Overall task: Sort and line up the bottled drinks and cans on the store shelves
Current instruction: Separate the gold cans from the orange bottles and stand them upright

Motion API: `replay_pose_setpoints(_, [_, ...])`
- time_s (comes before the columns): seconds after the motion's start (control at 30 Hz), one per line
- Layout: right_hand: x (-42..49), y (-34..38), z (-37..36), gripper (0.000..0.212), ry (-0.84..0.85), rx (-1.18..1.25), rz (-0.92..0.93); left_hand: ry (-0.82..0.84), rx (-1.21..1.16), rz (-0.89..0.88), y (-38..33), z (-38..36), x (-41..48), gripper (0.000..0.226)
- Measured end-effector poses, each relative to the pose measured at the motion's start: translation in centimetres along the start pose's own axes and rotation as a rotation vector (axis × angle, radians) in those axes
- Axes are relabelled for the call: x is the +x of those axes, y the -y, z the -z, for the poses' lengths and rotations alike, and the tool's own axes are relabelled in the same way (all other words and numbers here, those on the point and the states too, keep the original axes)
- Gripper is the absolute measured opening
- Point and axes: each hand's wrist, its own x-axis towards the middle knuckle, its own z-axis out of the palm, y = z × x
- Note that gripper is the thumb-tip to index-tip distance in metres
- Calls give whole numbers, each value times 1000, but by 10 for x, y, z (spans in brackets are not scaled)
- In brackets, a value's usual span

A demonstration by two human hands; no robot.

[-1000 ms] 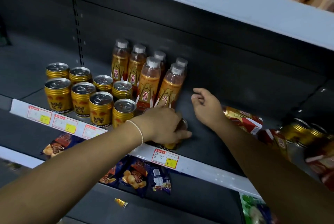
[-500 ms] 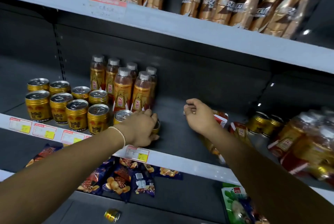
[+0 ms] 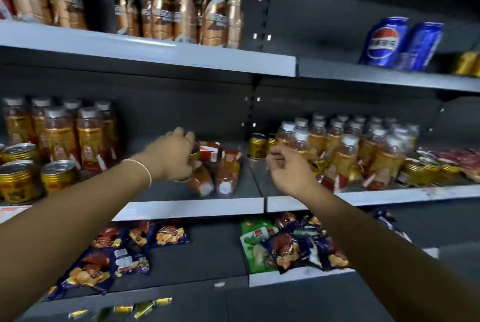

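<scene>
Gold metal can with a dark top (image 3: 194,153) sits in the left hand (image 3: 170,157) over the grey metal middle shelf (image 3: 187,207). The fingers curl round the can's body and hide most of it, and whether it touches the shelf cannot be told. A thin pale bracelet (image 3: 141,168) circles that wrist. The right hand (image 3: 287,172) hovers over the same shelf, apart from the left hand, its fingers loosely curled with nothing seen between them.

Just beside the held can, two orange plastic bottles with white caps (image 3: 228,173) lie on their sides, caps toward the shelf front. A red carton (image 3: 211,151) lies behind them. Upright gold cans (image 3: 58,175) stand at the left end, with upright orange bottles (image 3: 61,137) behind. To the right stands a crowded group of orange bottles (image 3: 348,150), some tilted, with two more gold cans (image 3: 257,145) at its left edge.

The upper shelf carries copper-brown bottles (image 3: 181,12) and blue cola cans (image 3: 384,41). The lower shelf holds scattered snack packets (image 3: 285,246). Motion blur leaves the labels illegible
</scene>
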Motion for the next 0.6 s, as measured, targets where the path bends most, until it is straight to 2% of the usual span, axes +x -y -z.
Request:
replay_pose_setpoints(0.17, [-53, -58, 82, 41, -31, -47, -108, -13, -86, -131, -105, 11, 11, 58])
replay_pose_setpoints(0.4, [-126, -121, 176, 42, -180, -125, -278, 34, -248, -337, -242, 9, 27, 84])
replay_pose_setpoints(0.6, [-177, -164, 223, 39, -294, -187, -424, 99, -289, -502, -332, -7, 32, 80])
